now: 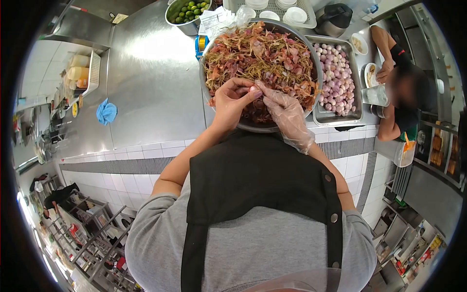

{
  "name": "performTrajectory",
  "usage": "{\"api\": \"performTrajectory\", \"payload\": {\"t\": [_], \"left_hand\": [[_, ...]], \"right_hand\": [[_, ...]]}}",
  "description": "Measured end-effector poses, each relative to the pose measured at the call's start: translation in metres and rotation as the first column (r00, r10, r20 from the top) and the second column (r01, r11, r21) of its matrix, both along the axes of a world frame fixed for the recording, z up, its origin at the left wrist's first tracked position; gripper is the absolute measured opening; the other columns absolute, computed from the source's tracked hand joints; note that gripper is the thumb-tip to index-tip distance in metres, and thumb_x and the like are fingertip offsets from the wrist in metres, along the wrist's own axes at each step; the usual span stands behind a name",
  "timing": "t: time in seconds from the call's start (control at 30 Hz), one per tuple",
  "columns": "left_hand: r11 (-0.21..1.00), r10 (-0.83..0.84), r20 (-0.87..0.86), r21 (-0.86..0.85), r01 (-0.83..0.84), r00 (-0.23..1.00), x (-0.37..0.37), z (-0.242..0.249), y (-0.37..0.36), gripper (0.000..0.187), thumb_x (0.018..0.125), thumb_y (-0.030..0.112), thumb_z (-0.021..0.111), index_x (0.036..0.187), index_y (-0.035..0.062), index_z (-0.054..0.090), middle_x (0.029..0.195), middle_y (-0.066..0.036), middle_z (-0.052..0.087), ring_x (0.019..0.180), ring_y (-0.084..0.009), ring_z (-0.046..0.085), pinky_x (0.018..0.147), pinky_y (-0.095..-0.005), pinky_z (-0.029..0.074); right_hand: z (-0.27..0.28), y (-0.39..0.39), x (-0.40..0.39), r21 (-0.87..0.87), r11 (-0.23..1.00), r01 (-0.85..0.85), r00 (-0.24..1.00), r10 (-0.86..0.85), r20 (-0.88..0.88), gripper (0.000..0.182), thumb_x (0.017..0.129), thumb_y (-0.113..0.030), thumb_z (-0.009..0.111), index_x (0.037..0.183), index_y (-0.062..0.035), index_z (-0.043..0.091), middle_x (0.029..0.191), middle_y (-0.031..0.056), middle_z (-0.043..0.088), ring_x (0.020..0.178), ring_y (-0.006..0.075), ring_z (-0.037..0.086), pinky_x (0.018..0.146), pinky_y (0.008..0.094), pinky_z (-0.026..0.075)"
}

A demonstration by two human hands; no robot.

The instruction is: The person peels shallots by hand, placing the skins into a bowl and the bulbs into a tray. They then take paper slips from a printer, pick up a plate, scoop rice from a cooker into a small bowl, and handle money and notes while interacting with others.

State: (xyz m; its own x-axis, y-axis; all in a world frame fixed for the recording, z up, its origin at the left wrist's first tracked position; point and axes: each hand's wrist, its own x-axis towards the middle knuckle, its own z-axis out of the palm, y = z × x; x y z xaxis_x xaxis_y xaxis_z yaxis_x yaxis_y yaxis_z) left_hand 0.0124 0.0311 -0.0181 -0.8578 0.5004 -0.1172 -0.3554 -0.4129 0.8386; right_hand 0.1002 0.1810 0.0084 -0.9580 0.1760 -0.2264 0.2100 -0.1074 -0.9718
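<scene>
Stainless-steel counter (155,87) spans this kitchen workspace. Over a round metal basin (262,128), the bare left hand (229,103) and plastic-gloved right hand (288,114) come together, fingertips meeting; whether a shallot is pinched between them, I cannot tell. Dry shallot skins and stringy tops (258,53) heap the basin. Just to its right, pale purple shallots (336,80) crowd a rectangular metal tray (324,117). Beyond the basin sit green limes (190,10) in a metal container (187,28) and stacked white dishes (295,16). Farther right, another person's hand (386,73) is beside a white plate (370,70); well left lies a crumpled blue cloth (106,112).
</scene>
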Motion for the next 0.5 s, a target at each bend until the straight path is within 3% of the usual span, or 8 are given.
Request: {"api": "performTrajectory", "payload": {"t": [0.1, 0.17, 0.27, 0.33, 0.5], "left_hand": [[1.000, 0.022, -0.003, -0.006, -0.022, 1.000, -0.001, -0.005, -0.001, 0.024, 0.083, -0.006, 0.076, 0.104, -0.0061, 0.065, 0.103, -0.012, 0.070, 0.096, -0.0159, 0.068, 0.089, -0.0292, 0.056], [1.000, 0.016, 0.004, -0.004, -0.016, 1.000, 0.000, -0.007, -0.003, 0.024, 0.083, -0.006, 0.076, 0.105, -0.0066, 0.065, 0.104, -0.012, 0.070, 0.096, -0.0161, 0.068, 0.089, -0.0293, 0.056], [1.000, 0.015, 0.042, -0.003, -0.015, 0.999, -0.002, -0.009, -0.003, 0.024, 0.083, -0.007, 0.075, 0.105, -0.0068, 0.065, 0.107, -0.014, 0.070, 0.097, -0.0168, 0.069, 0.090, -0.0297, 0.056], [0.998, -0.028, 0.121, 0.064, 0.021, 0.992, -0.004, -0.009, -0.004, 0.025, 0.084, -0.008, 0.073, 0.107, -0.0071, 0.065, 0.110, -0.015, 0.070, 0.101, -0.0174, 0.068, 0.091, -0.0305, 0.057], [0.999, -0.012, 0.073, 0.040, 0.009, 0.997, -0.002, -0.009, -0.003, 0.024, 0.088, -0.007, 0.069, 0.111, -0.0073, 0.062, 0.111, -0.015, 0.068, 0.102, -0.0197, 0.068, 0.094, -0.0330, 0.057]], "right_hand": [[-0.001, -0.001, -0.003, -0.111, 0.993, 0.045, 0.999, -0.047, -0.018, 0.035, 0.099, -0.012, 0.060, 0.134, -0.0111, 0.065, 0.081, -0.0024, 0.057, 0.064, 0.0032, 0.044, 0.051, 0.0195, 0.035], [0.015, 0.003, -0.004, -0.288, 0.954, 0.080, 0.975, -0.015, 0.222, 0.035, 0.099, -0.012, 0.060, 0.134, -0.0116, 0.064, 0.077, -0.0021, 0.054, 0.060, 0.0038, 0.043, 0.049, 0.0195, 0.034], [0.029, 0.007, -0.005, -0.426, 0.898, 0.110, 0.955, 0.024, 0.296, 0.035, 0.099, -0.012, 0.059, 0.134, -0.0129, 0.064, 0.074, -0.0026, 0.051, 0.056, 0.0052, 0.040, 0.048, 0.0198, 0.032], [0.025, 0.006, -0.005, -0.457, 0.880, 0.131, 0.957, 0.008, 0.289, 0.035, 0.100, -0.012, 0.059, 0.134, -0.0134, 0.064, 0.073, -0.0029, 0.050, 0.055, 0.0053, 0.039, 0.047, 0.0196, 0.031], [0.013, 0.008, -0.010, -0.417, 0.888, 0.195, 0.958, -0.081, 0.276, 0.036, 0.100, -0.011, 0.058, 0.135, -0.0138, 0.063, 0.072, -0.0031, 0.049, 0.053, 0.0053, 0.037, 0.046, 0.0197, 0.030]]}}
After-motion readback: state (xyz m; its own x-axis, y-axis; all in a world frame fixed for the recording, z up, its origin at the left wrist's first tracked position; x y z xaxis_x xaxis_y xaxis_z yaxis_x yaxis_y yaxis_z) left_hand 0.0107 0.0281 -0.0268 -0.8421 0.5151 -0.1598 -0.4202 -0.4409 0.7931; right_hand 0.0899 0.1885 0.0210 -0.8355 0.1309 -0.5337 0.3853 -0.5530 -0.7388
